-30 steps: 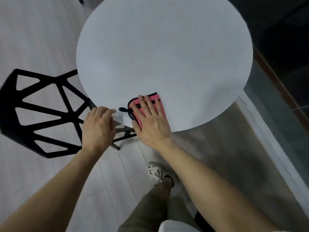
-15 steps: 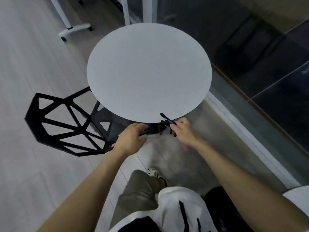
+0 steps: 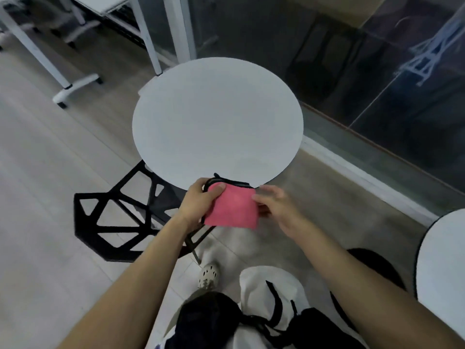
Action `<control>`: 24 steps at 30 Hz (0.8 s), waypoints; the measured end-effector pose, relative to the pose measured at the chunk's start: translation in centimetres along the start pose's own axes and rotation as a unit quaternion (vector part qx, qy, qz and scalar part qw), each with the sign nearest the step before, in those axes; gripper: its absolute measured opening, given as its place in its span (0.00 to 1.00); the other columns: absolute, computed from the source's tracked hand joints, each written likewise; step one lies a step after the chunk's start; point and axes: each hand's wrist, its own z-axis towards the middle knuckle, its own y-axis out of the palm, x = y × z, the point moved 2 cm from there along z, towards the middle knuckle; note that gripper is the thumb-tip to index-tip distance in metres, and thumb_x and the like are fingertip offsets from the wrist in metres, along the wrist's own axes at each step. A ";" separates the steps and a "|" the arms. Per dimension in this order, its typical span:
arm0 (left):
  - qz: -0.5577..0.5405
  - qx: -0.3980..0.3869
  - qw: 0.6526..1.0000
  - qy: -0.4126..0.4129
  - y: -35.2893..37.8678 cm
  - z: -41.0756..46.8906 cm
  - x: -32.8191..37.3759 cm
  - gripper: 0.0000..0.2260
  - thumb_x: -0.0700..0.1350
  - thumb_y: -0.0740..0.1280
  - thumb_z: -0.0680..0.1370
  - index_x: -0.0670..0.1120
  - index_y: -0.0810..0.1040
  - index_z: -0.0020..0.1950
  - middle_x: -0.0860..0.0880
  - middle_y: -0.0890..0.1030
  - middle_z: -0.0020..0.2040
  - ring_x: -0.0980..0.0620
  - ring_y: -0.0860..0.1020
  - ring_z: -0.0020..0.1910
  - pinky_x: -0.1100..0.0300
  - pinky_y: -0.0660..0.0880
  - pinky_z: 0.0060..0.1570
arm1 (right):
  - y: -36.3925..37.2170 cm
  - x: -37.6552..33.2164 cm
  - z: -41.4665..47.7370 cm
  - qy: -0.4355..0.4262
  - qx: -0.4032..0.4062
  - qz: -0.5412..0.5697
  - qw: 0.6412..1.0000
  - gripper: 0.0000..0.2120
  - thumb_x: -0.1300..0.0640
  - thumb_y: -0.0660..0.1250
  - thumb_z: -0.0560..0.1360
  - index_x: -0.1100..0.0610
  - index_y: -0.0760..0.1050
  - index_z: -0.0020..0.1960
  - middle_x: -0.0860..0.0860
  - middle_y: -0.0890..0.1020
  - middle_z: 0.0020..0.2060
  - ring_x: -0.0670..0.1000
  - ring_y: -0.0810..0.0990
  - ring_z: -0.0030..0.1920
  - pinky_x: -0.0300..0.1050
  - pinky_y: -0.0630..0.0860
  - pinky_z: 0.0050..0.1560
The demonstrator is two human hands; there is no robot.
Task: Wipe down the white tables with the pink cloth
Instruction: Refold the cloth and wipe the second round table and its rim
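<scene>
Pale wood-plank floor (image 3: 50, 172) under the grip; black open-lattice chair (image 3: 120, 255) just left; dark glass wall (image 3: 377, 84) beyond, right; white metal desk legs (image 3: 75, 88) well beyond, left.

Soft, dim light falls evenly; the round white tabletop (image 3: 216, 122) is the brightest patch and the square pink cloth (image 3: 231, 210) shows vivid. The dark glass wall (image 3: 377, 71) carries faint reflections. The right hand (image 3: 276, 205) is slightly blurred; straight lines bow near the wide-angle edges

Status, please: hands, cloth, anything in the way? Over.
Left hand and right hand both hold pink cloth. Cloth in air at near edge of white table. Black chair left of table, apart from hands.
</scene>
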 end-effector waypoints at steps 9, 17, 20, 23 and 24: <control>0.284 -0.133 0.939 0.142 -4.7 2.7 1.9 0.35 0.40 0.83 0.67 0.59 0.81 0.72 0.58 0.81 0.61 0.50 0.82 0.61 0.58 0.83 0.53 | 4.2 1.4 -0.1 -0.165 0.035 -0.209 0.963 0.40 0.68 0.80 0.73 0.47 0.71 0.79 0.53 0.85 0.51 0.52 0.85 0.49 0.42 0.83 0.54; 0.341 -0.213 0.891 0.210 -0.8 3.7 3.4 0.05 0.53 0.76 0.74 0.56 0.87 0.48 0.56 0.83 0.51 0.58 0.80 0.51 0.55 0.78 0.54 | -0.1 -0.2 -0.9 -0.173 0.176 -0.206 0.947 0.18 0.45 0.84 0.70 0.49 0.85 0.56 0.49 0.83 0.56 0.51 0.84 0.57 0.48 0.80 0.63; 0.292 -0.294 0.895 0.166 2.2 4.0 3.4 0.05 0.56 0.73 0.79 0.56 0.84 0.46 0.55 0.82 0.37 0.53 0.78 0.36 0.53 0.75 0.41 | -0.3 1.7 -1.1 -0.091 0.119 -0.009 0.989 0.24 0.52 0.86 0.70 0.57 0.83 0.62 0.56 0.88 0.57 0.58 0.87 0.60 0.62 0.84 0.65; 0.367 -0.300 0.870 0.136 3.9 5.3 2.0 0.10 0.61 0.76 0.81 0.56 0.85 0.54 0.53 0.86 0.45 0.49 0.84 0.45 0.48 0.81 0.52 | -1.6 3.6 -0.2 -0.071 0.213 0.018 0.974 0.16 0.56 0.84 0.71 0.58 0.85 0.56 0.54 0.89 0.49 0.57 0.89 0.53 0.57 0.86 0.59; 0.401 -0.291 0.859 0.125 3.9 5.9 1.4 0.14 0.61 0.76 0.80 0.55 0.85 0.60 0.52 0.87 0.51 0.49 0.85 0.51 0.49 0.81 0.59 | -2.4 4.4 0.1 -0.058 0.253 0.014 0.966 0.11 0.55 0.83 0.72 0.56 0.85 0.52 0.50 0.89 0.44 0.54 0.88 0.49 0.50 0.86 0.54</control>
